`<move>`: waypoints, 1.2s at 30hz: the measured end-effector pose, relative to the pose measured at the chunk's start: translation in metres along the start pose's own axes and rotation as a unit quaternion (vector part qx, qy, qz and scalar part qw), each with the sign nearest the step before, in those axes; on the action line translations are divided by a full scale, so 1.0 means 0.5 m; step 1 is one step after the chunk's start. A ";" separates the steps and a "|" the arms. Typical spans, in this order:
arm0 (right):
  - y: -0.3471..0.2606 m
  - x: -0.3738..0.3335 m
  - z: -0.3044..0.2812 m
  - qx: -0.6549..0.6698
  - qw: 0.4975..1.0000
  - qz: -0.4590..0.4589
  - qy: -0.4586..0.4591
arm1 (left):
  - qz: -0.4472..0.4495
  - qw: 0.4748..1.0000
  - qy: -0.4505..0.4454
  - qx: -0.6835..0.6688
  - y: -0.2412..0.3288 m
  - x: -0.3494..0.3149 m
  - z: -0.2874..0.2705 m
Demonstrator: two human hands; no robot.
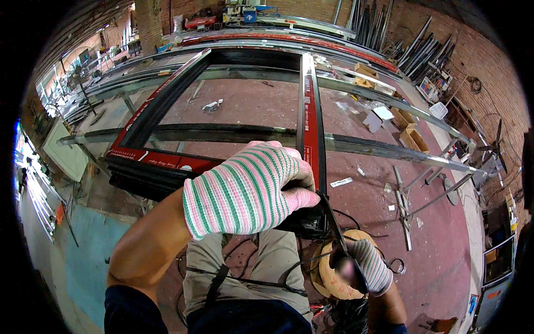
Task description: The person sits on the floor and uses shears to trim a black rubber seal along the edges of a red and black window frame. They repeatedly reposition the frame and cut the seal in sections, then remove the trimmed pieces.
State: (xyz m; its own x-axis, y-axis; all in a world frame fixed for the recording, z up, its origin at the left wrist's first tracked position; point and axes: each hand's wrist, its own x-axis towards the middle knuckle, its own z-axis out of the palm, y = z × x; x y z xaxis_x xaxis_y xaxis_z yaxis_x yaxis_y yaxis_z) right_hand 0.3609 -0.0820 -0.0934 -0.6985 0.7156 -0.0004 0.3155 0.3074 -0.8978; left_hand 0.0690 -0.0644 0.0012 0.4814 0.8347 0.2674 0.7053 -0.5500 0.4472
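A dark window-like frame (310,125) with red protective film lies across the metal rails before me. My left hand (247,186), in a pink, green and white striped knit glove, is over its near right corner. Its thumb and fingers are closed there, at the upper end of a long black strip (335,221). The strip slants down from that corner to my right hand (368,265), gloved alike and lower at the right. My right hand is closed around its lower part. What lies under the left fingers is hidden.
Two long metal support rails (384,150) run crosswise beneath the frame. A round tan stool-like top (336,277) stands by my right hand, with black cords about my legs. Open cardboard boxes (414,140) lie on the right, and long profiles (425,47) lean on the brick wall.
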 end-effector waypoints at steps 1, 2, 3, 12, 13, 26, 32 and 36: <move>0.000 0.002 0.001 0.001 1.000 0.008 -0.002 | -0.002 1.000 -0.003 -0.007 -0.002 -0.001 -0.001; -0.009 -0.005 -0.002 -0.003 1.000 0.019 0.004 | 0.004 1.000 -0.007 -0.009 0.002 0.005 -0.003; -0.018 -0.012 -0.005 -0.007 0.999 0.030 0.012 | 0.011 1.000 -0.012 -0.012 0.007 0.011 -0.006; -0.001 -0.003 0.004 0.033 0.992 0.116 -0.019 | -0.016 0.999 -0.044 -0.028 -0.001 0.004 -0.010; 0.003 0.000 0.004 0.031 0.993 0.114 -0.026 | -0.023 0.998 -0.051 -0.032 -0.003 0.004 -0.011; 0.005 -0.004 0.005 0.020 0.998 0.059 0.017 | -0.002 0.999 -0.036 -0.024 0.000 0.009 -0.009; 0.003 -0.013 0.007 0.020 0.998 0.055 0.009 | 0.009 0.999 -0.029 -0.028 0.001 0.009 -0.007; 0.008 -0.023 0.022 0.071 0.994 0.086 0.017 | 0.014 1.000 -0.020 -0.012 0.001 0.006 -0.005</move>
State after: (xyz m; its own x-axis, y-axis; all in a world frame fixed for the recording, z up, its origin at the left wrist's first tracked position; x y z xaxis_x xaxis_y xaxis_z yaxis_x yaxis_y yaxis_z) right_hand 0.3632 -0.0957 -0.1018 -0.6184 0.7720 -0.1471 0.3328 0.0877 -0.9389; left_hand 0.0692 -0.0622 0.0044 0.5211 0.8175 0.2451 0.6795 -0.5712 0.4604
